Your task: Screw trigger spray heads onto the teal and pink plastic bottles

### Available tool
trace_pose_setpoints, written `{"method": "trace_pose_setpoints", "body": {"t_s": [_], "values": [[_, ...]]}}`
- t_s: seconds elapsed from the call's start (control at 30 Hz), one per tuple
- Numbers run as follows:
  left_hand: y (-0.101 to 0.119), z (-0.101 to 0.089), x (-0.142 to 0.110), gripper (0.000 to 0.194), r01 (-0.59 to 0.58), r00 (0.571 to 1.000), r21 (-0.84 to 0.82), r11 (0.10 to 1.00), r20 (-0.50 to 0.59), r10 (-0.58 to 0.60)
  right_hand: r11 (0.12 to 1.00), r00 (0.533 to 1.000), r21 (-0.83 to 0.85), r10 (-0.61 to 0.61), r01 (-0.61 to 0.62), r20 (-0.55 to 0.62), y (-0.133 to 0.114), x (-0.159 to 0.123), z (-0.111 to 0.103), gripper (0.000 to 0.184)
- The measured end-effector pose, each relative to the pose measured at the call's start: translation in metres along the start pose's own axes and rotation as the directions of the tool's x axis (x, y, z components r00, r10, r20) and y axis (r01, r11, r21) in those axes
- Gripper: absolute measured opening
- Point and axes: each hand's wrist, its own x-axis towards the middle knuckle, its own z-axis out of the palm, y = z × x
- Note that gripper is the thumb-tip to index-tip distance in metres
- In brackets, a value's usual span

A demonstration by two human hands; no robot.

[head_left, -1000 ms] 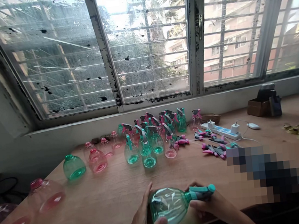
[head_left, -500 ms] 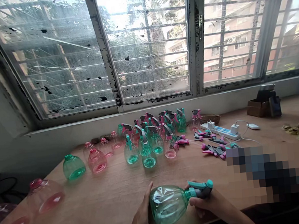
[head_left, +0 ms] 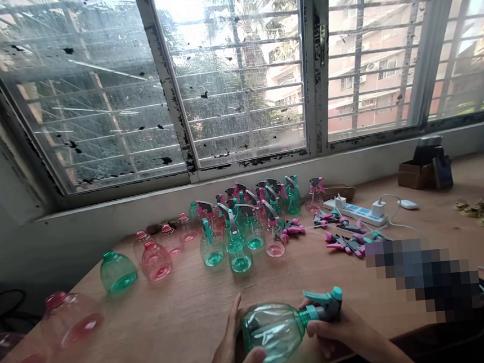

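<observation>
A clear green spray bottle (head_left: 275, 325) lies on its side just above the near edge of the table, its base to the left. My left hand (head_left: 227, 352) cups the base end, thumb on the near side and fingers on the far side. At the neck, my right hand (head_left: 346, 328) pinches around the teal collar and grey sprayer head (head_left: 331, 308). The teal trigger points up and away from the palm. Some of the right fingers are hidden behind the neck.
Sprayer-topped green and pink bottles (head_left: 239, 249) stand grouped by the window. To the left are open-necked bottles, including a green one (head_left: 118, 272) and several pink ones (head_left: 156, 261). Loose sprayer heads (head_left: 344, 244), a power strip (head_left: 355, 211) and a brown box (head_left: 415, 175) lie rightward.
My left thumb has risen from below the bottle onto its near side. The bottle and my right hand have barely moved.
</observation>
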Motion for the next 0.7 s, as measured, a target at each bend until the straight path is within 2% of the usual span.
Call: {"method": "trace_pose_setpoints", "body": {"t_s": [0.23, 0.37, 0.5, 0.63, 0.7], "values": [[-0.006, -0.001, 0.002, 0.109, -0.113, 0.991, -0.116, 0.987, 0.063, 0.121, 0.996, 0.998, 0.073, -0.056, 0.058, -0.022, 0.003, 0.003, 0.002, 0.054], [-0.009, -0.001, 0.002, 0.106, -0.132, 0.99, -0.052, 0.99, 0.052, 0.135, 0.993, 0.997, 0.094, -0.066, 0.068, -0.026, 0.004, 0.004, 0.003, 0.051], [-0.018, 0.0, 0.004, 0.113, -0.19, 0.98, -0.035, 0.981, 0.054, 0.191, 0.992, 0.997, 0.103, -0.067, 0.069, -0.026, 0.004, 0.004, 0.002, 0.051], [-0.029, 0.002, 0.009, 0.116, -0.234, 0.97, -0.118, 0.965, 0.042, 0.241, 0.992, 0.999, 0.112, -0.049, 0.05, -0.006, 0.003, 0.003, 0.002, 0.052], [-0.032, 0.003, 0.011, 0.111, -0.23, 0.97, -0.178, 0.957, 0.032, 0.239, 0.992, 0.999, 0.117, -0.042, 0.042, -0.002, 0.001, 0.002, 0.003, 0.053]]}}
